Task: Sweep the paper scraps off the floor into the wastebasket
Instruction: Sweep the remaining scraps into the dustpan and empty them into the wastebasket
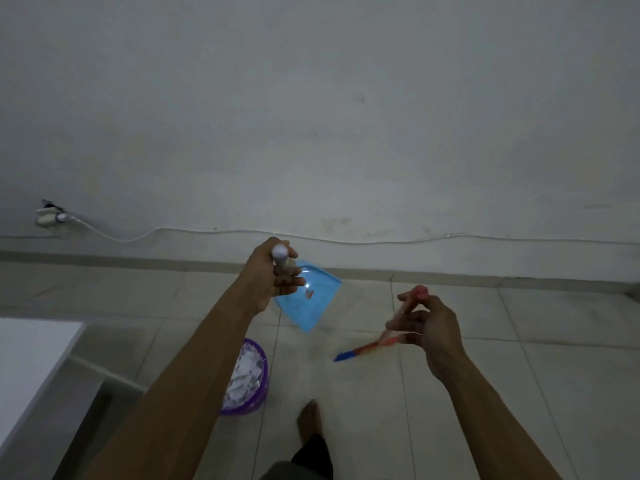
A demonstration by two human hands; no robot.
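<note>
Head view: my left grip (277,275), curled round the dustpan (311,306) handle, holds it beyond and right of the wastebasket (242,408); my right grip (426,323) pinches the broom (360,348) farther right.

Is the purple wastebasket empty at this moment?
No, the purple wastebasket holds a heap of white paper scraps that reaches nearly to its rim.

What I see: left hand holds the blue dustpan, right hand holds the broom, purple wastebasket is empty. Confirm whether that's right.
Wrong: the head view shows the purple wastebasket holding white paper scraps, not empty. The left hand does hold the blue dustpan, the right hand the broom.
</note>
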